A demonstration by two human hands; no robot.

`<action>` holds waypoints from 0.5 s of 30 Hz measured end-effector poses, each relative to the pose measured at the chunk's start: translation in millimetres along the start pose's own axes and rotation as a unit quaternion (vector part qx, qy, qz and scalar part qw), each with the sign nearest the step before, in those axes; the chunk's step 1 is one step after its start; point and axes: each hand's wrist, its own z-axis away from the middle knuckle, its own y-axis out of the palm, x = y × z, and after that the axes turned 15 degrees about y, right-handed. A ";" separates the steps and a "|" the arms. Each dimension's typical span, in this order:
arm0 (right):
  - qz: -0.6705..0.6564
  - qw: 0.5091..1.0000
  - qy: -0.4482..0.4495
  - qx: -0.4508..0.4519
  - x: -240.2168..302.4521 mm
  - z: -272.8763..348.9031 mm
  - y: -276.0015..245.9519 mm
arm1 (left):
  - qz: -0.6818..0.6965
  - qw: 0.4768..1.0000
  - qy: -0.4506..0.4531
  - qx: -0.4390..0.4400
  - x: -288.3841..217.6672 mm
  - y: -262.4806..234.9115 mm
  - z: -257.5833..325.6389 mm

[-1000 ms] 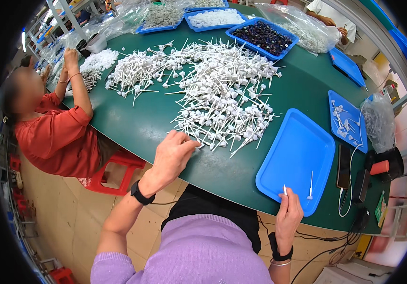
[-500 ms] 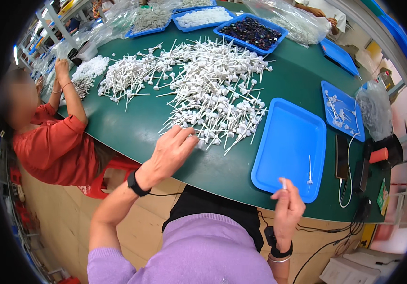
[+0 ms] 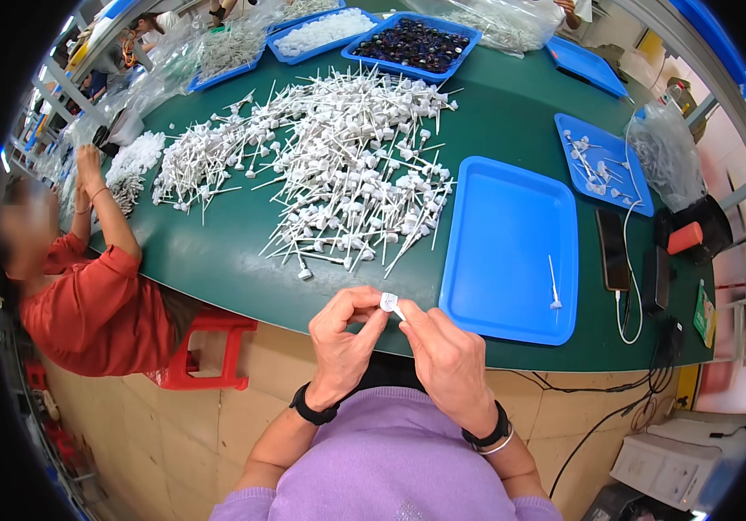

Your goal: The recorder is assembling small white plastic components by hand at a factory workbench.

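Both hands pinch one small white plastic piece at the near table edge.
Left hand and right hand grip it by the fingertips over the person's lap; a slip could drop it off the table.

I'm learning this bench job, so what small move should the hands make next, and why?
Probably press the small white piece together, then lay it in the big blue tray: left hand and right hand pinch it between fingertips, and one finished stick already lies there.
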 end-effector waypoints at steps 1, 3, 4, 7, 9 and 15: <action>0.015 1.000 -0.001 -0.002 -0.3 -0.4 -0.3 | 0.009 1.000 -0.013 0.006 -0.2 -0.1 0.4; 0.031 0.999 -0.007 -0.008 -4.2 0.4 -0.7 | 0.094 0.994 -0.059 0.019 -4.3 -1.3 0.4; 0.038 0.999 -0.009 -0.010 -5.6 1.2 -0.7 | 0.136 0.987 -0.083 0.026 -5.5 -2.2 0.7; 0.045 0.999 0.002 0.009 -0.8 1.0 -5.2 | 0.225 0.962 -0.156 0.022 -2.7 -8.4 3.4; 0.056 0.998 0.005 0.017 0.2 1.7 -5.5 | 0.212 0.965 -0.149 0.028 -1.9 -9.7 5.2; 0.086 0.996 -0.004 0.028 0.8 2.1 -5.2 | 0.150 0.981 -0.117 0.034 -7.0 -7.4 5.4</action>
